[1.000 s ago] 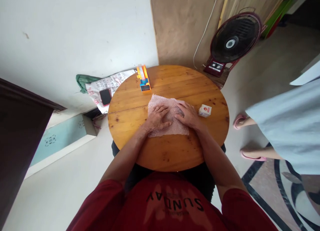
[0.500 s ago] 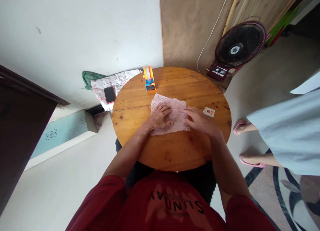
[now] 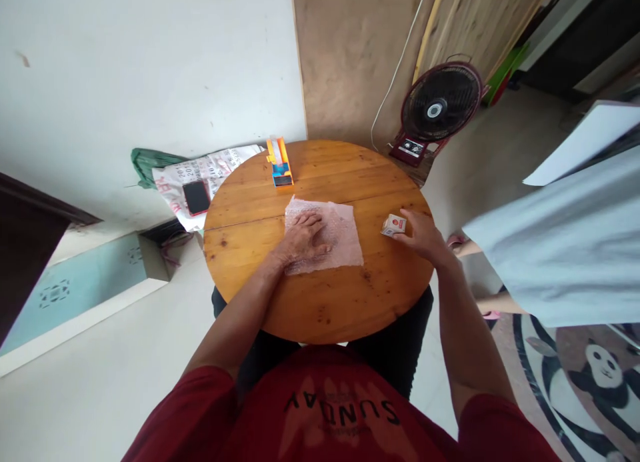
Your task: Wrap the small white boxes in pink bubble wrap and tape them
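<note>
The right hand (image 3: pixel 424 235) has moved off the wrap (image 3: pixel 344 242) to the box (image 3: pixel 394 225) on its left, fingers parted, grip unclear, the left hand (image 3: pixel 303 241) flat, holding nothing.

I could see through the head camera that the wearer had on a dark red T-shirt (image 3: pixel 280 422) with short, rather loose sleeves. The left sleeve (image 3: pixel 200 395) and the right sleeve (image 3: pixel 493 422) were of the same plain red colour. On the chest there was the black word "SUNDAY" (image 3: pixel 345 412), in capital letters, which I read upside down from my view. Around it I noticed lighter reddish patches, and some smaller marks too faint for me to read. Below the shirt the trousers (image 3: pixel 390 362) were black. Both the left hand (image 3: pixel 303 239) and the right hand (image 3: pixel 423 235) were bare, and so were the forearms.
</note>
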Available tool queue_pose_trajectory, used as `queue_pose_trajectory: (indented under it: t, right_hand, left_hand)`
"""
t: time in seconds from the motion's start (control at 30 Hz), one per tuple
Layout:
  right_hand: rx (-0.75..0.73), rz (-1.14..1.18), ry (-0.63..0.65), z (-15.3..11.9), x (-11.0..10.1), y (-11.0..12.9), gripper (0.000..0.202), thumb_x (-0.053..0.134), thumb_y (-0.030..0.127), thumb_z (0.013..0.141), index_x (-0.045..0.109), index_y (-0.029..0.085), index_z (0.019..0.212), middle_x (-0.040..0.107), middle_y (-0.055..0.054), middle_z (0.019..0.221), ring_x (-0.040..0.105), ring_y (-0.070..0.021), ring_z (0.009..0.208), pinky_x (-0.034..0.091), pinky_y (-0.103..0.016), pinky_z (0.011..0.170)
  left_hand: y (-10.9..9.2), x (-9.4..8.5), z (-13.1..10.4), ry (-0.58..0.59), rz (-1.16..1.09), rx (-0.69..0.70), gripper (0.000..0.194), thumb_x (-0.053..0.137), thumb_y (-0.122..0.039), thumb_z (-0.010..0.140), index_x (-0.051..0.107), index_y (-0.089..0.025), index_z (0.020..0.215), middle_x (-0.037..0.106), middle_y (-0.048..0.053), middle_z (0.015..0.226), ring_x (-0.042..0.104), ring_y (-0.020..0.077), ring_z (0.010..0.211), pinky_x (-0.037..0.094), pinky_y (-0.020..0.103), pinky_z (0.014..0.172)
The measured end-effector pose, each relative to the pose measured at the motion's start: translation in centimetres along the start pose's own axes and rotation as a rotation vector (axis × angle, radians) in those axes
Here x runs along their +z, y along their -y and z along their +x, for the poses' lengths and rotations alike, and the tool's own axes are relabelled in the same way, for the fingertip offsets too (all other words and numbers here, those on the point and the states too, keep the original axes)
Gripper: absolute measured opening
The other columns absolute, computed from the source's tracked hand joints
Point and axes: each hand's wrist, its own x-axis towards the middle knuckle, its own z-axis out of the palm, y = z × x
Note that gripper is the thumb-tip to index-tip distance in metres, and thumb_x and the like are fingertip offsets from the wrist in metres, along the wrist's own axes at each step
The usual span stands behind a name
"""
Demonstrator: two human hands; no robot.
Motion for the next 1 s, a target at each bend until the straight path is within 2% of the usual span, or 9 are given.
queue_pose_trajectory:
  t: [0.13,0.27,0.43,0.5,0.6,0.73,0.8,0.87,1.0]
  right_hand:
    - [0.044,0.074,-0.015,-0.2,1.1,0.1,0.064,0.064,0.039,0.076,0.056,0.013,0.134,0.067,-0.02,0.127,0.063,-0.0391,0.116,0.048,-0.056,0.098]
    - [0.147,0.191,-0.003,-0.6,0.8,0.9,0.054,0.07,0.041,0.074,0.063,0.018,0.122,0.073,-0.014,0.11,0.068,-0.0352,0.099,0.053,-0.054,0.09]
    - [0.198,0.646,-0.063,-1.4,-0.8,3.3,0.05,0.079,0.044,0.07,0.064,0.021,0.111,0.075,-0.008,0.104,0.07,-0.0279,0.094,0.054,-0.048,0.091]
    - [0.154,0.806,-0.097,-1.7,-1.9,5.0,0.048,0.082,0.044,0.071,0.065,0.022,0.11,0.074,-0.007,0.108,0.07,-0.0262,0.098,0.054,-0.046,0.094]
    - [0.065,0.88,-0.112,-1.9,-3.9,7.8,0.048,0.084,0.041,0.069,0.066,0.025,0.11,0.074,-0.005,0.107,0.069,-0.0262,0.1,0.054,-0.046,0.095]
    - [0.03,0.93,-0.036,-1.5,-5.2,12.2,0.05,0.081,0.043,0.072,0.064,0.028,0.117,0.073,-0.006,0.112,0.069,-0.0286,0.103,0.055,-0.046,0.092]
    - [-0.016,0.943,0.011,-0.9,-4.9,14.9,0.052,0.078,0.043,0.075,0.061,0.028,0.122,0.071,-0.006,0.117,0.068,-0.0287,0.106,0.055,-0.045,0.093]
    - [-0.121,0.945,0.148,0.0,-4.0,18.0,0.052,0.074,0.04,0.08,0.058,0.028,0.128,0.069,-0.005,0.123,0.067,-0.0271,0.109,0.054,-0.043,0.094]
    - [-0.307,0.837,0.335,2.6,-1.7,23.3,0.051,0.071,0.038,0.079,0.056,0.024,0.126,0.07,-0.004,0.113,0.067,-0.0238,0.102,0.053,-0.037,0.089]
  left_hand:
    - [-0.1,-0.1,-0.1,0.021,0.005,-0.009,0.076,0.068,-0.057,0.082,0.054,-0.015,0.143,0.051,0.017,0.15,0.035,0.0367,0.146,0.024,0.056,0.123]
    - [-0.1,-0.1,-0.1,0.027,0.018,-0.013,0.077,0.069,-0.056,0.081,0.054,-0.012,0.143,0.051,0.018,0.15,0.034,0.0371,0.148,0.024,0.055,0.123]
    - [0.1,0.2,-0.1,0.01,0.008,0.006,0.074,0.069,-0.053,0.082,0.054,-0.014,0.143,0.049,0.015,0.153,0.036,0.0348,0.147,0.022,0.054,0.124]
    - [0.1,0.2,-0.1,0.01,0.009,0.001,0.073,0.071,-0.049,0.081,0.053,-0.015,0.143,0.048,0.014,0.153,0.037,0.0345,0.146,0.022,0.054,0.124]
    - [0.0,0.0,-0.1,0.011,-0.012,-0.006,0.075,0.071,-0.051,0.08,0.053,-0.015,0.144,0.048,0.015,0.153,0.036,0.0352,0.147,0.021,0.054,0.125]
    - [-0.1,0.1,-0.1,0.005,-0.049,-0.012,0.072,0.073,-0.046,0.078,0.054,-0.018,0.142,0.048,0.014,0.154,0.035,0.0354,0.147,0.022,0.056,0.124]
    - [-0.1,0.2,0.1,-0.012,-0.058,-0.014,0.067,0.072,-0.039,0.078,0.056,-0.018,0.139,0.05,0.014,0.152,0.036,0.0351,0.147,0.023,0.056,0.124]
    - [-0.2,0.2,0.2,-0.032,-0.08,-0.031,0.06,0.07,-0.036,0.079,0.057,-0.018,0.136,0.055,0.012,0.145,0.041,0.0344,0.142,0.03,0.053,0.122]
    - [-0.5,-0.5,0.2,-0.101,-0.13,-0.146,0.063,0.062,-0.044,0.086,0.048,-0.016,0.141,0.062,0.011,0.127,0.056,0.0339,0.127,0.052,0.043,0.105]
